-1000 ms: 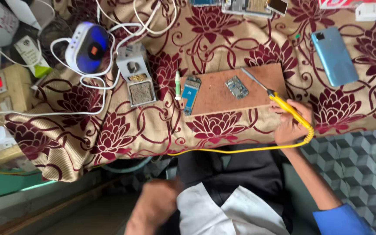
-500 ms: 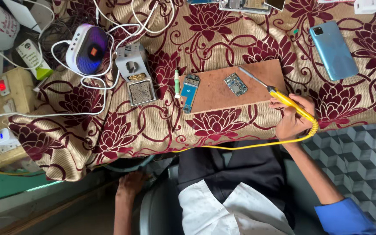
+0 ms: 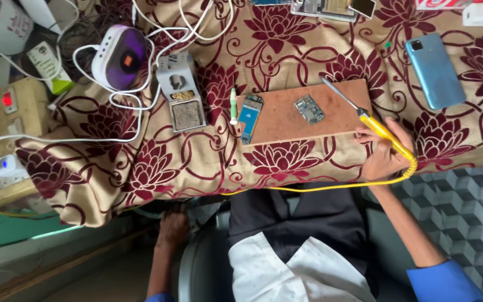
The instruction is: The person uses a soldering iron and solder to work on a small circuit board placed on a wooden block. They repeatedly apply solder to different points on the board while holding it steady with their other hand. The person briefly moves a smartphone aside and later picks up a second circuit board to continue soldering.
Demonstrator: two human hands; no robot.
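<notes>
My right hand (image 3: 383,152) grips a yellow-handled soldering iron (image 3: 377,127) at the right end of a brown wooden board (image 3: 339,114). The iron's metal tip points up-left over the board, short of a small bare circuit board (image 3: 308,109). A blue phone part (image 3: 250,117) lies on the board's left end, with a green-and-white pen-like tool (image 3: 233,105) beside it. The iron's yellow cord (image 3: 320,186) runs along the table's front edge. My left hand (image 3: 172,228) is low, under the hanging tablecloth by the chair's edge; its fingers are hidden.
A floral maroon cloth (image 3: 141,162) covers the table. A grey soldering stand (image 3: 181,99), a white round device (image 3: 119,56) with white cables and a switch box with a red light (image 3: 4,106) sit left. A blue phone (image 3: 434,70) lies at the right.
My left hand has dropped from my lap and moved left, under the cloth's edge. The right hand has kept its grip on the soldering iron at the board's right end.
</notes>
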